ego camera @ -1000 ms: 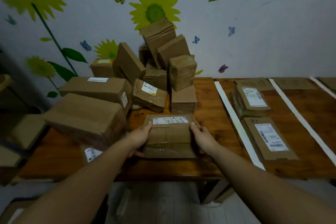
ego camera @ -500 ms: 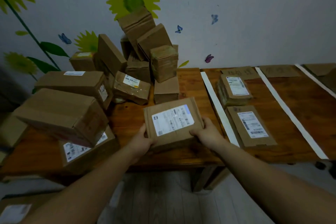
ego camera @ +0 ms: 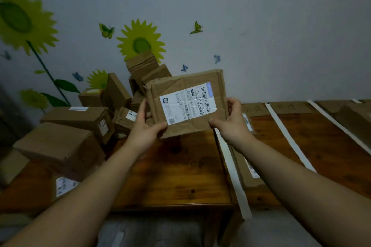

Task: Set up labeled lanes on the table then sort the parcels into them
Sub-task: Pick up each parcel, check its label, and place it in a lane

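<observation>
A flat, creased cardboard parcel (ego camera: pixel 187 103) is held up in the air above the middle of a wooden desk (ego camera: pixel 176 176), clear of its surface. Its broad face is tilted toward the camera. A white shipping label (ego camera: pixel 180 110) with barcodes and printed text covers much of that face, turned sideways.

Both hands clamp the parcel. The left hand (ego camera: pixel 147 128) grips its lower left corner, with the thumb on the front and the fingers behind the left edge. The right hand (ego camera: pixel 232 124) grips the lower right corner, with the thumb on the front and the fingers curled round the right edge. Two bare forearms reach in from the bottom corners of the view.

A white strip (ego camera: pixel 230 166) runs from beneath the right hand to the near edge of the desk and hangs past it. Just to its right lies a flat parcel (ego camera: pixel 249 178), partly hidden by the right forearm. A second white strip (ego camera: pixel 289 138) and a third strip (ego camera: pixel 339 126) cross the right part of the desk. Brown cardboard signs (ego camera: pixel 291 107) lie along the far edge between the strips; their writing is too dim to read.

A pile of cardboard boxes (ego camera: pixel 118 94) fills the desk's far left corner. A large box (ego camera: pixel 58 144) sits nearer the left edge.

Behind the desk, sunflower stickers (ego camera: pixel 140 44) and butterfly stickers (ego camera: pixel 106 30) decorate a pale wall (ego camera: pixel 281 26).
</observation>
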Tool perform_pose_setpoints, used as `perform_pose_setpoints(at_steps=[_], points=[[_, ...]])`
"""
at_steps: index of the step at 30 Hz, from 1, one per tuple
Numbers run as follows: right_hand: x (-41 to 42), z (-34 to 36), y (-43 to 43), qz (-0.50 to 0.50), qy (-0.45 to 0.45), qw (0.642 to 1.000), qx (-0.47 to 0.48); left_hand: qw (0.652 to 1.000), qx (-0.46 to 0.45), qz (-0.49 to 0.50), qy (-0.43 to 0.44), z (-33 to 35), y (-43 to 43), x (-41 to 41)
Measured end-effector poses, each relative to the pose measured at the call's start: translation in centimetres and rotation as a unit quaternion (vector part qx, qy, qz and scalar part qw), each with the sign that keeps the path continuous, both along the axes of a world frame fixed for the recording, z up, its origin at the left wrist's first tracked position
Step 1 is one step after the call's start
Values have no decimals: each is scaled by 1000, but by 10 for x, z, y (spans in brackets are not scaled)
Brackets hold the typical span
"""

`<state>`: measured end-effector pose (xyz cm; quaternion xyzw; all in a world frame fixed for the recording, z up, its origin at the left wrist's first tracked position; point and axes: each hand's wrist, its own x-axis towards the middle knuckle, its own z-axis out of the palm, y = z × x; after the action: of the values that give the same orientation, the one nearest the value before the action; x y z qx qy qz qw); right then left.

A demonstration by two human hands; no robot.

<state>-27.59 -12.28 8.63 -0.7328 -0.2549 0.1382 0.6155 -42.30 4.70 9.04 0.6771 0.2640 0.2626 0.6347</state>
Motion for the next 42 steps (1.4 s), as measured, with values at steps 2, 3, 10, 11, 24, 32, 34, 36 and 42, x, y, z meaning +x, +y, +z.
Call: perform_pose_setpoints(at_steps=[2,3,10,11,24,32,34,36,42], points=[[1,6,-11,3,-8,1000,17,998,-59,5,-30,8,-5,9],[1,8,-17,4,-11,1000,27,997,-71,2,-32,10,-8,13],[-5,24,-44,-97,-45,992,60,987,-152,-35,-42,23,-25,37],[-7,27,-47,-117,-30,990,72,987,-153,-27,-51,26,-28,41],[-23,35,-113,-124,131,981,70,966,-228,-123,-23,-9,-106,66],[15,29,-171,-148,65,986,53,974,-112,-197,-3,-15,-163,109],[32,28,-191,-137,55,989,21,968,-97,-231,18,-16,-182,124],[52,22,-214,-144,46,989,-10,968,-68,-233,59,-15,-206,141],[104,2,-274,-126,26,991,-27,960,48,-235,141,-29,-262,189]])
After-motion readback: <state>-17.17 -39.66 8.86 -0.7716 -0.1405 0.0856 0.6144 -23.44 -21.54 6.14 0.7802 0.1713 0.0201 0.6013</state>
